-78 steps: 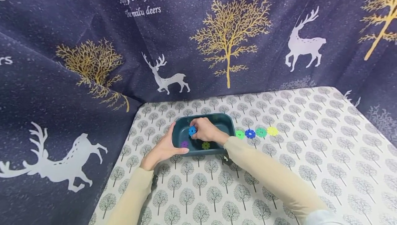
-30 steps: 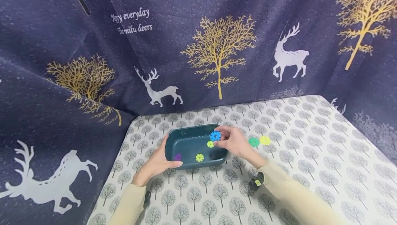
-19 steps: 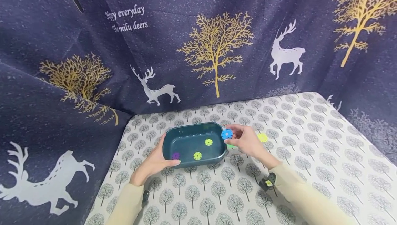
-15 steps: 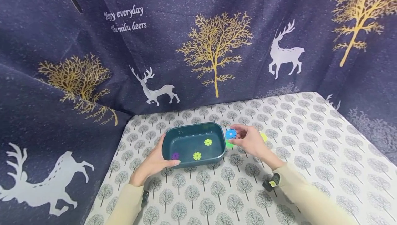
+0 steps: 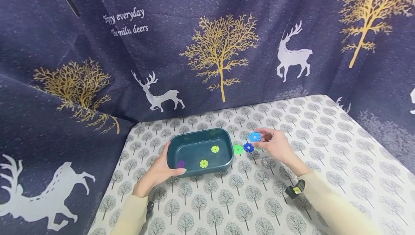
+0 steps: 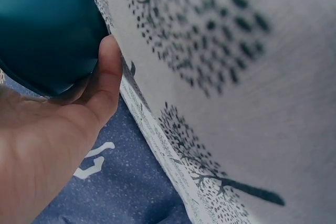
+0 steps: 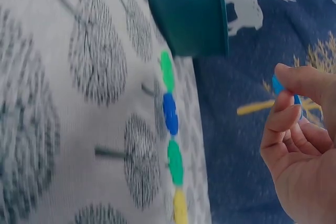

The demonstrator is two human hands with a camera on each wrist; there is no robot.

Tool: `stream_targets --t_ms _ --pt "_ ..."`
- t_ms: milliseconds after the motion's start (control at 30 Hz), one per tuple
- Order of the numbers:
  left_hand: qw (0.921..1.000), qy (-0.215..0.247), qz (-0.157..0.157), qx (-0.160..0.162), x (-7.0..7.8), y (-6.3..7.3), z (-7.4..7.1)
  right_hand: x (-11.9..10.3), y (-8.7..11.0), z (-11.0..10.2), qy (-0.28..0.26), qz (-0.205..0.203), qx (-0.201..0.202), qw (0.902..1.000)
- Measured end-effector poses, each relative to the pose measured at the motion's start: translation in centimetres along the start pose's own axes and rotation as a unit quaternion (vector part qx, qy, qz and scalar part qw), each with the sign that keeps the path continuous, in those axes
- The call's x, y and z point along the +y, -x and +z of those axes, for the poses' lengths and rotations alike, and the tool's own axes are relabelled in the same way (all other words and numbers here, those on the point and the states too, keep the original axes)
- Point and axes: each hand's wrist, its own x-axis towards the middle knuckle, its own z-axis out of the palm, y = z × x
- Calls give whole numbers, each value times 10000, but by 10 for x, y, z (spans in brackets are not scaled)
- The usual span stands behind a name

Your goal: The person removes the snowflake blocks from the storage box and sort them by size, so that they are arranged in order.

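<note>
In the head view my left hand (image 5: 160, 170) grips the left end of a dark teal plastic tub (image 5: 227, 163), thumb over its near rim. The left wrist view has fingers against the tub's outer wall (image 6: 47, 30). My right hand (image 5: 277, 145) pinches a light blue snowflake disc (image 5: 255, 136) between thumb and fingers, above the table to the tub's right. Below it runs a row of discs: bright green (image 5: 238, 149), dark blue (image 5: 248, 147), a green disc (image 7: 175, 162) and a yellow disc (image 7: 180, 206); the hand hides the yellow one from the head view.
Inside the tub lie a purple disc (image 5: 181, 164) and two yellow-green discs, one near the middle (image 5: 215, 149) and one near the front wall (image 5: 203, 163). A tree-print cloth (image 5: 243, 206) covers the table. Dark blue deer-print curtains (image 5: 162, 48) hang behind and at the sides.
My right hand has lifted the light blue disc out of the tub and carried it right, over the row of discs. The left hand keeps its hold on the tub.
</note>
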Motion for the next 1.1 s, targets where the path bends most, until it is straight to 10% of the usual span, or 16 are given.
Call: stream_targets --t_ms 600,1100 --pt "9999 -115 9 -77 0 -1 0 55 -6 -61 457 547 281 9971" --pt "9998 -187 -67 -19 -2 -1 1 83 -16 -72 952 766 -108 9925"
